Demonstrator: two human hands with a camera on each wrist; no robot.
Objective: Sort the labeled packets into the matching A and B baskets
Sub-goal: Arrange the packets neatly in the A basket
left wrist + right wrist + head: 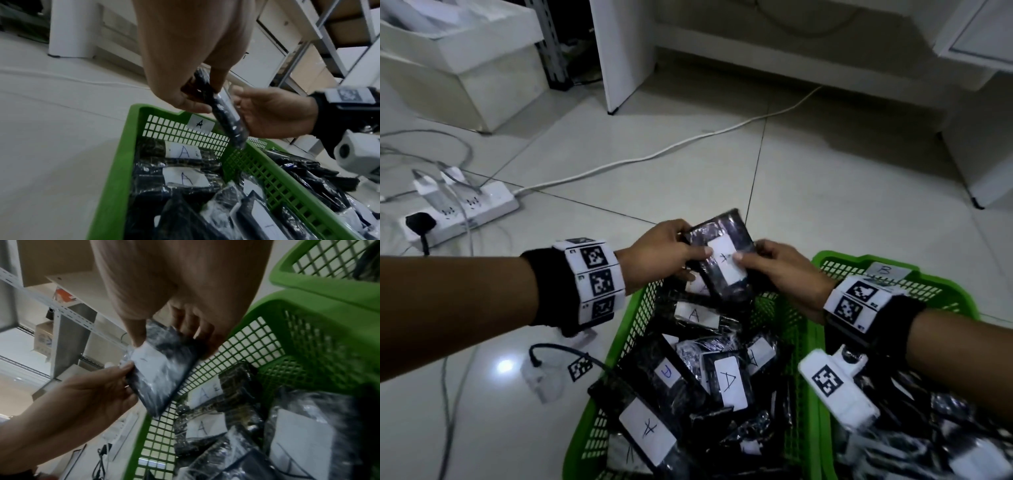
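Left hand (661,253) and right hand (784,270) both pinch one A-labelled packet (722,260) just above the A basket (115,170) beneath them.

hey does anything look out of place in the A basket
Possibly one packet: its blue letter looks more like a D than the A on its neighbours in the A basket. It is too blurred to be sure.
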